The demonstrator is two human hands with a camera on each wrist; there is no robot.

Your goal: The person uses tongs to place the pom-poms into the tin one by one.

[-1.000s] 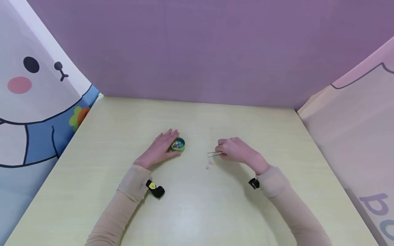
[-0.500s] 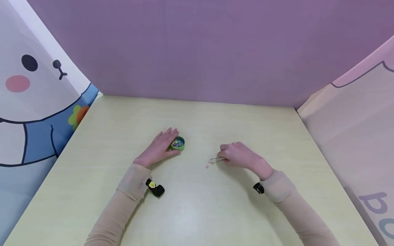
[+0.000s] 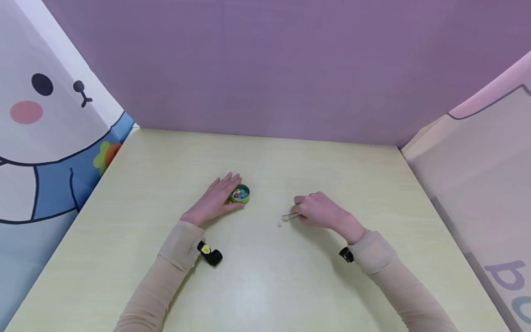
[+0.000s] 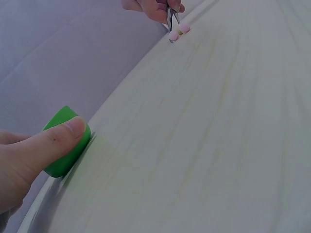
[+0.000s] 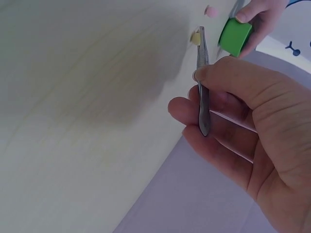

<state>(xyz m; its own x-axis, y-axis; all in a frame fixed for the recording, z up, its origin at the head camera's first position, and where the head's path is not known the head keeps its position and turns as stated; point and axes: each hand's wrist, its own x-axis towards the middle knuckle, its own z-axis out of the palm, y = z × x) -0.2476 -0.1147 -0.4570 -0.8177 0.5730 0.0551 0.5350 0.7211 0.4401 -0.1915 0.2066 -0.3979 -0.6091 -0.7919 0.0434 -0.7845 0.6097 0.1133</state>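
Note:
My left hand holds a small round green container between thumb and fingers, steady on the table. Colourful beads lie inside it. In the right wrist view my right hand pinches metal tweezers between thumb and fingers. Their tips are right at a yellow bead on the table. A pink bead sits a little beyond, toward the green container. From the left wrist side, two pink beads show close by the tweezer tips.
The pale wooden table is backed by a purple panel. A cartoon-printed panel stands along the left edge and a pale one along the right. Each wrist wears a black camera.
My right hand has shifted toward the near side and slightly right, bringing the tweezer tips down to the loose beads. My left hand stays in place at the container.

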